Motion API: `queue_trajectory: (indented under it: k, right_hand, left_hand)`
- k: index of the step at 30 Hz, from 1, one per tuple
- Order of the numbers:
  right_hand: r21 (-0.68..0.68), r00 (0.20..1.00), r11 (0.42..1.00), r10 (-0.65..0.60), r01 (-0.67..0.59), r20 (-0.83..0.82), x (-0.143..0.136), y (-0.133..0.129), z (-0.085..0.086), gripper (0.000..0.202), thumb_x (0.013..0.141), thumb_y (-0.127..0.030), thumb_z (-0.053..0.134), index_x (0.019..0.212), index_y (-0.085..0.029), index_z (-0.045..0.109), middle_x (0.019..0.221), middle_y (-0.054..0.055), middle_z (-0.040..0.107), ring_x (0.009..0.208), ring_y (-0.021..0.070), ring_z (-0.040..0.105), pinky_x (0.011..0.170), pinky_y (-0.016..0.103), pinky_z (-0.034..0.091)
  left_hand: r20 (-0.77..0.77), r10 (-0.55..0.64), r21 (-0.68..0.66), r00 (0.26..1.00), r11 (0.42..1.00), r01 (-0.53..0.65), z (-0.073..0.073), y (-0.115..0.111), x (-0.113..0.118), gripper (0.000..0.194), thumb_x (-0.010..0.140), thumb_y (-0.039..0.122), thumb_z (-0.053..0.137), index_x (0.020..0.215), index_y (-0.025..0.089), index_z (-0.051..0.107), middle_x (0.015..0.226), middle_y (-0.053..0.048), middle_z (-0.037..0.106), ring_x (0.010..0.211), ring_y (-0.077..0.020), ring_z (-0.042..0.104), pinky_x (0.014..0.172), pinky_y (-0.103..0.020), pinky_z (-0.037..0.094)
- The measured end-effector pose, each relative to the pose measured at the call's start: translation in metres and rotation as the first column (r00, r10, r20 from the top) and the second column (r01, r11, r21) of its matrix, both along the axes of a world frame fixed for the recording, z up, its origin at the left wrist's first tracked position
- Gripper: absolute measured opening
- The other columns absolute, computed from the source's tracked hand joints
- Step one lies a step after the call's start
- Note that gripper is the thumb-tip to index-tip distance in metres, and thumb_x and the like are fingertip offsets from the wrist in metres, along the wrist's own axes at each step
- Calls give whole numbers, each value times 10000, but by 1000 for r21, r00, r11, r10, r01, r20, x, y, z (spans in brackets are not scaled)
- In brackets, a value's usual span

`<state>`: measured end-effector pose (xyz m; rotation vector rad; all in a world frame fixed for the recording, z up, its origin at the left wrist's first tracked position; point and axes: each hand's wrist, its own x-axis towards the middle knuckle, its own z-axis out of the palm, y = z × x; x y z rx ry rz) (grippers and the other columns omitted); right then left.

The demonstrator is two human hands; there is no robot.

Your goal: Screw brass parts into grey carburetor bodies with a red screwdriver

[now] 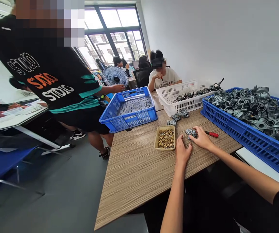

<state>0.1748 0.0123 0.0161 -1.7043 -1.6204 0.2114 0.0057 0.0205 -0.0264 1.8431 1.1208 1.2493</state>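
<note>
My right hand grips a small grey metal carburetor body on the wooden table, thumb on the near side and fingers over its right end. Just left of it, my left hand rests by the right edge of a beige tray, its thumb and fingers apart and nothing visible in them. Brass jets or screws fill that tray. Beyond my right hand lies a screwdriver with a red handle, partly hidden by the hand. Two more carburetor bodies lie behind the tray.
A blue crate heaped with carburetors stands at the right. A white crate holding some assemblies sits at the back. A standing person touches another blue crate at the table's far left. A seated person is across the table.
</note>
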Motion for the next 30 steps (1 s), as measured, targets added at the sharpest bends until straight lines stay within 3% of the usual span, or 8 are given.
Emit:
queue_trajectory:
  k: [5, 9, 12, 15, 18, 21, 24, 30]
  right_hand:
    - [-49, 997, 999, -19, 23, 79, 0, 8, -4, 409, 853, -380, 653, 1211, -216, 543, 1190, 123, 629, 1104, 309, 663, 967, 450, 547]
    - [-76, 991, 992, 105, -98, 85, 7, 10, 2, 416, 823, -283, 611, 1226, -209, 540, 1192, 117, 649, 1157, 301, 653, 1026, 455, 525]
    - [-74, 983, 984, 169, -164, 67, 16, 4, 9, 468, 844, -337, 645, 1285, -217, 543, 1198, 110, 658, 1142, 302, 666, 1004, 469, 543]
    - [-20, 987, 986, 164, -163, 4, 30, -7, 10, 495, 876, -428, 665, 1316, -231, 555, 1209, 118, 658, 1102, 307, 685, 856, 446, 604]
    - [20, 985, 989, 149, -148, -90, 47, -19, 2, 460, 896, -469, 654, 1274, -217, 584, 1183, 137, 664, 1049, 305, 698, 660, 377, 611]
    - [26, 977, 992, 124, -121, -176, 60, -26, -10, 408, 904, -487, 646, 1206, -216, 604, 1155, 133, 684, 965, 277, 714, 633, 358, 610]
    - [11, 962, 994, 108, -109, -249, 68, -26, -22, 374, 902, -496, 638, 1151, -219, 612, 1128, 128, 709, 915, 260, 723, 675, 373, 619]
    - [2, 926, 991, 127, -135, -354, 74, -19, -33, 341, 887, -469, 634, 1110, -213, 616, 1116, 143, 728, 915, 273, 735, 691, 390, 624]
  left_hand:
    - [-19, 5, -8, 1000, 1000, -5, -1, 1, 0, 655, 806, 175, 690, 1434, 194, 506, 1360, -151, 619, 1313, -302, 602, 1166, -499, 495]
    - [-41, -4, -2, 999, 1000, 4, 2, 0, 1, 645, 809, 165, 679, 1430, 167, 507, 1349, -168, 623, 1297, -311, 603, 1164, -508, 490]
    - [-53, 12, 0, 999, 1000, -12, 6, -17, -1, 629, 831, 153, 659, 1439, 161, 499, 1359, -178, 614, 1311, -314, 593, 1177, -512, 476]
    - [-97, 4, 10, 995, 1000, -3, 14, -46, -17, 587, 886, 166, 626, 1458, 206, 498, 1357, -150, 620, 1324, -299, 587, 1164, -491, 486]
    - [-209, 5, 33, 978, 999, 1, 31, -63, -53, 447, 934, 167, 581, 1371, 257, 577, 1250, -100, 660, 1206, -262, 640, 1089, -435, 534]
    - [-338, 123, 133, 933, 988, -82, 56, -46, -98, 332, 955, 181, 573, 1259, 291, 646, 1167, -75, 662, 1150, -256, 650, 1050, -407, 545]
    - [-503, 243, 218, 829, 964, -151, 76, -7, -133, 281, 935, 173, 608, 1180, 282, 689, 1147, -83, 656, 1098, -266, 657, 999, -394, 560]
    - [-813, 180, 140, 554, 984, -114, 84, 51, -142, 241, 896, 181, 625, 1083, 248, 761, 1208, -115, 674, 1117, -290, 647, 1051, -428, 529]
